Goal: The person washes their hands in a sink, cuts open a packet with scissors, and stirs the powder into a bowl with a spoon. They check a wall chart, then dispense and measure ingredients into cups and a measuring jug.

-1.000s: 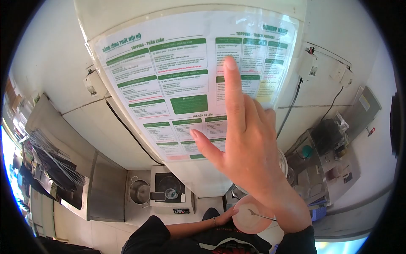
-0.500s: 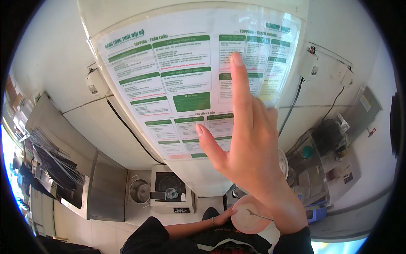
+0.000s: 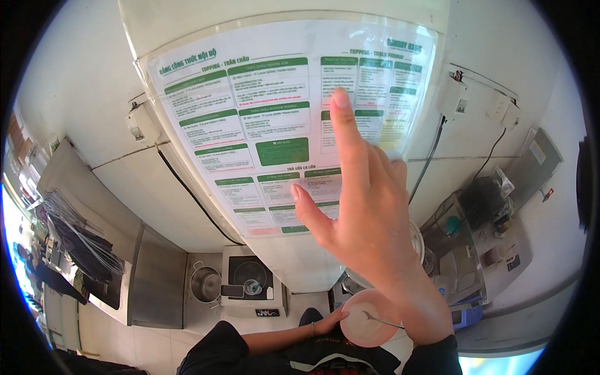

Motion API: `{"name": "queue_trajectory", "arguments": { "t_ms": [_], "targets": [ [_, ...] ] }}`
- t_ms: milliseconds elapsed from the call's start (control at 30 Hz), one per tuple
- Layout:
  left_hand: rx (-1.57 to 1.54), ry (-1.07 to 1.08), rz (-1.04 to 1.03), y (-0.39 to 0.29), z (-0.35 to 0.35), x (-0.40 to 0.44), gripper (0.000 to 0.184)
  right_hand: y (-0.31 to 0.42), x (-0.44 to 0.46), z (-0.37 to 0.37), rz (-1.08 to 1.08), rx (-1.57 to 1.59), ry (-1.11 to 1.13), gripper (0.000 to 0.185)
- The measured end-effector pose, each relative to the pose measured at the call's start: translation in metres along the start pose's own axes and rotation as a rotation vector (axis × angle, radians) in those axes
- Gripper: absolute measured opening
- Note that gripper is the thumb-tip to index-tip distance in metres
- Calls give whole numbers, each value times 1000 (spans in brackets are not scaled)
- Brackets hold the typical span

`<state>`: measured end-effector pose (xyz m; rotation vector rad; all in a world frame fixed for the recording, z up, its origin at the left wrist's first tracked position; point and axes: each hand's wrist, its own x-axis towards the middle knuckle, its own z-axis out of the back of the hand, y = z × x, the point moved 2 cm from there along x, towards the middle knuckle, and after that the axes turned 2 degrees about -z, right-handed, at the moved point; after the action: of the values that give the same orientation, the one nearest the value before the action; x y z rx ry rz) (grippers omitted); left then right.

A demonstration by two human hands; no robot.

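Note:
My right hand (image 3: 372, 212) is raised before a laminated recipe sheet (image 3: 275, 147) with green headings. Its index finger points at the right-hand text boxes, the thumb stands apart and the other fingers are partly bent; it holds nothing. Whether the fingertip touches the sheet, I cannot tell. Low in the view, my left hand (image 3: 331, 322) grips the rim of a pale pink bowl (image 3: 365, 337). A metal spoon (image 3: 382, 321) leans in this bowl, over whitish contents that I cannot make out.
At the lower left, a steel pot (image 3: 206, 282) sits beside an induction cooker (image 3: 250, 269), with a phone-like dark object (image 3: 232, 290) on the cooker. Whisks (image 3: 81, 228) hang at the left. A counter with containers (image 3: 456, 269) stands at the right.
My right index fingertip has moved slightly down and left over the sheet. My left hand keeps hold of the bowl in nearly the same spot.

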<state>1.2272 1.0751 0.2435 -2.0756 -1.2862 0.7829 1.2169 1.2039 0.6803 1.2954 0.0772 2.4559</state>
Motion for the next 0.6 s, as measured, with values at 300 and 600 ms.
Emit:
{"name": "queue_trajectory", "arguments": {
  "t_ms": [300,600],
  "targets": [
    [55,1,-92,-2,-7,5,81,-1,4,0,-9,32,3,96],
    [47,-7,-55,3,-6,3,85,-6,4,-9,36,66,-133,100]
  ]
}}
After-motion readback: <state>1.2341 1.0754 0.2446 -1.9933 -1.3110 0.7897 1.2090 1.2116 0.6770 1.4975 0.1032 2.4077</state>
